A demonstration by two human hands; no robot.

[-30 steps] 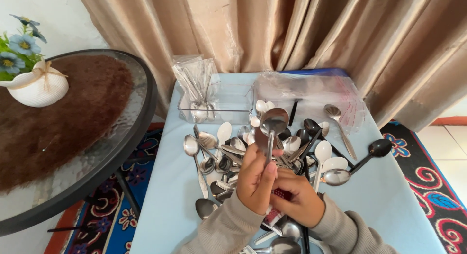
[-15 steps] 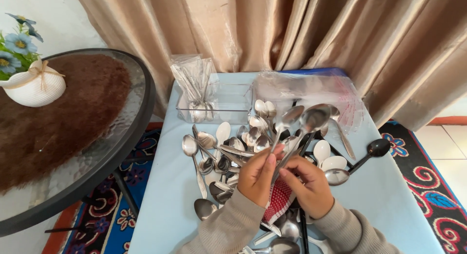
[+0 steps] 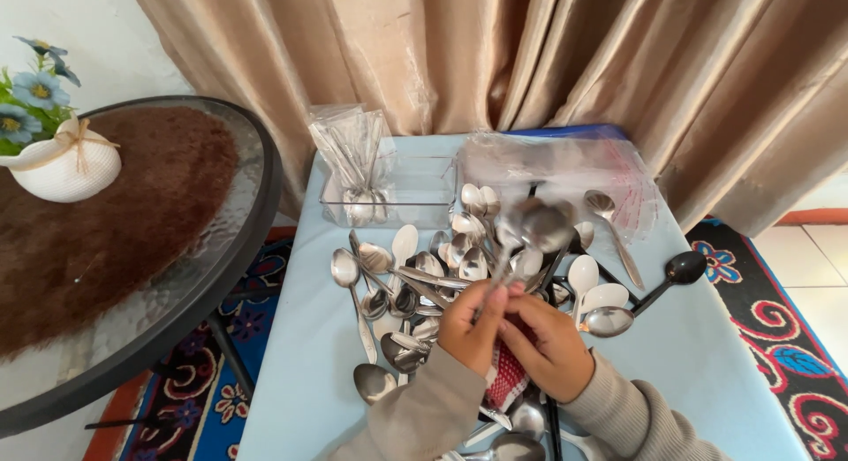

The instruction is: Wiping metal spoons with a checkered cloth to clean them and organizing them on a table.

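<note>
While both hands pinch the spoon (image 3: 530,236) by its thin handle, it looks hard, light and slippery, so the left hand (image 3: 473,324) and right hand (image 3: 552,346) should grip low.

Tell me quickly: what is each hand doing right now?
Left hand: closed on the handle of a metal spoon.
Right hand: closed on a red-and-white cloth, fingers at the handle.

A home: beige curtains (image 3: 530,55), patterned rug (image 3: 777,337), glass side table (image 3: 177,275) with flower vase (image 3: 62,165)
</note>
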